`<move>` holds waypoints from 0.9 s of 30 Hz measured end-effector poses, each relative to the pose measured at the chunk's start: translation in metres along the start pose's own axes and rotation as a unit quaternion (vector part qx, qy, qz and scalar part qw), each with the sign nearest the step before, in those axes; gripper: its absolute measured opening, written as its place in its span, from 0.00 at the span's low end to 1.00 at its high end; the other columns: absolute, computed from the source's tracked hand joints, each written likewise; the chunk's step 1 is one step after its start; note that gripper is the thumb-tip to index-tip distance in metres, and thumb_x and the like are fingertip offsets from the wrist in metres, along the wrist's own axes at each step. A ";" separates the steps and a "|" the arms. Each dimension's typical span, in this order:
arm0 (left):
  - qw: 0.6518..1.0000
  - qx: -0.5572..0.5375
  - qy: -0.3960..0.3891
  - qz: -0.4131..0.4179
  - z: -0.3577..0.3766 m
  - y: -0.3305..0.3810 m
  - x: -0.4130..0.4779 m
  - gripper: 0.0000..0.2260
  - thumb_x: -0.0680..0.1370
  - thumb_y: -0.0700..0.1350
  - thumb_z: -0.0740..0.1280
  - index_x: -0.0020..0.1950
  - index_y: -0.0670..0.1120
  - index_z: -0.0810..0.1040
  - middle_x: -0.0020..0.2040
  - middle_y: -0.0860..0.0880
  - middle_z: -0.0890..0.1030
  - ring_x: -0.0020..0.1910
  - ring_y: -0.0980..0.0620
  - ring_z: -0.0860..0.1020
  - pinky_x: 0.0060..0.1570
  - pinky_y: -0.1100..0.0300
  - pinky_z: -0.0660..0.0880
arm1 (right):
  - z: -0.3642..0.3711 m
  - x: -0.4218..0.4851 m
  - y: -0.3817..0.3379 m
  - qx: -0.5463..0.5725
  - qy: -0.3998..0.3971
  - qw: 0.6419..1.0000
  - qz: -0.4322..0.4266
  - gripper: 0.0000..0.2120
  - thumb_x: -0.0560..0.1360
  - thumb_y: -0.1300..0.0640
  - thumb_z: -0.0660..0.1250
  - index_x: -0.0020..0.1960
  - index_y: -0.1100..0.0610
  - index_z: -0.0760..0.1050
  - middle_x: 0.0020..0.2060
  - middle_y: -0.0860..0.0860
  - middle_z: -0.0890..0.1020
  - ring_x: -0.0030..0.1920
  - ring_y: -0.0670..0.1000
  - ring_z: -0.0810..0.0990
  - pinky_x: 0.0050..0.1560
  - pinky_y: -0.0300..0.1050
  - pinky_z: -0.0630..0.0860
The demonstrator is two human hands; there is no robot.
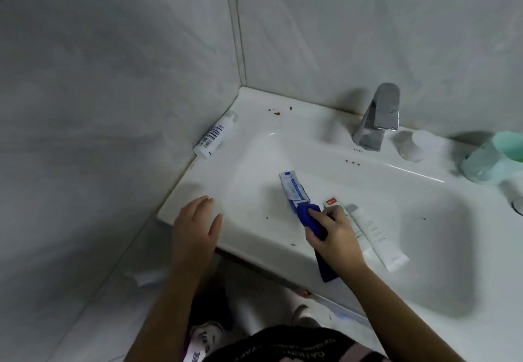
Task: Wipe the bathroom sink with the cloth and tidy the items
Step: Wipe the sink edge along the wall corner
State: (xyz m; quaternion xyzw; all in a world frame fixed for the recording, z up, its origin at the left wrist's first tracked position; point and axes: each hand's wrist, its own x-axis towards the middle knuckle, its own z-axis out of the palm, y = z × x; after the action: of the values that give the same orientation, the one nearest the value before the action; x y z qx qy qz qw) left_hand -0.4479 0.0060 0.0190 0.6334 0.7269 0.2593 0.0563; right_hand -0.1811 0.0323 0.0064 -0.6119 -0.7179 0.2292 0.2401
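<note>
The person is leaning over the white sink (283,146), which is sitting in the corner of the tiled walls. The right hand (336,234) is gripping a blue cloth (311,224), fingers curled round it, and is pressing it down on the sink surface toward the near left of the basin. One end of the cloth is hanging below the wrist over the near edge. The cloth is touching the near end of a blue and white tube (293,189), which is lying flat and pointing away toward the far wall.

The left hand (195,228) is resting on the near left corner of the sink, palm down, fingers relaxed and close together, holding nothing.

Just right of the right hand a long white tube (373,237) is lying on the basin slope, with a smaller tube bearing a red label (331,201) beside its far end. A white bottle (215,135) is lying on its side on the left rim against the wall. The chrome faucet (377,115) is standing at the far side, a round white jar (413,145) just to its right, and pale green cups (492,160) further right. Small brown spots (276,112) are showing on the far left rim, and a few more are dotting the basin.
</note>
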 end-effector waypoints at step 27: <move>0.988 0.135 -0.069 0.033 0.084 -0.046 0.218 0.29 0.53 0.42 0.80 0.51 0.37 0.79 0.41 0.38 0.77 0.36 0.39 0.76 0.31 0.52 0.74 | 0.044 0.175 -0.053 0.131 0.065 0.985 0.090 0.16 0.70 0.60 0.71 0.57 0.58 0.77 0.46 0.48 0.72 0.43 0.38 0.74 0.43 0.21 0.65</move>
State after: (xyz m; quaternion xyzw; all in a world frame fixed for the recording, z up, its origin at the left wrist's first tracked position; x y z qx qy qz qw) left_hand -0.4965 0.2361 -0.0196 0.6750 0.7286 0.1161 0.0112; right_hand -0.2727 0.1956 0.0162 -0.6509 -0.6063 0.3018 0.3430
